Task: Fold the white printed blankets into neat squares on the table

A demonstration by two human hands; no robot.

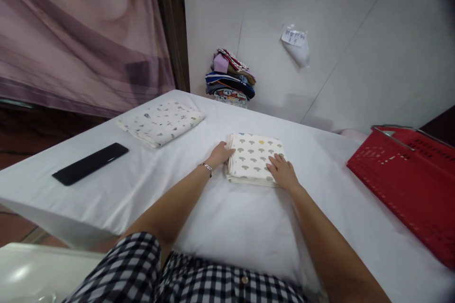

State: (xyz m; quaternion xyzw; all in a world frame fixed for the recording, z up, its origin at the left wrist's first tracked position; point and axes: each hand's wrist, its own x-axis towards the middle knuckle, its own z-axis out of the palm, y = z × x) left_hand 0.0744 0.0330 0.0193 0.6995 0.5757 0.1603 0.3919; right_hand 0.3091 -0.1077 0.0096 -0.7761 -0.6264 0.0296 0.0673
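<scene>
A folded white cloth printed with grey mushroom shapes lies on the white-covered table in front of me. My left hand, with a bracelet at the wrist, is closed on the cloth's left edge, its thumb toward the top layer. On the cloth's right part rests my right hand, palm down with the fingers stretched out. Farther left lies a second folded white cloth with small dark prints, apart from both hands.
A black flat object lies on the left of the table. At the right stands a red plastic basket with metal handles. Beyond the far edge rises a stack of folded fabrics against the wall. A pink curtain hangs at left.
</scene>
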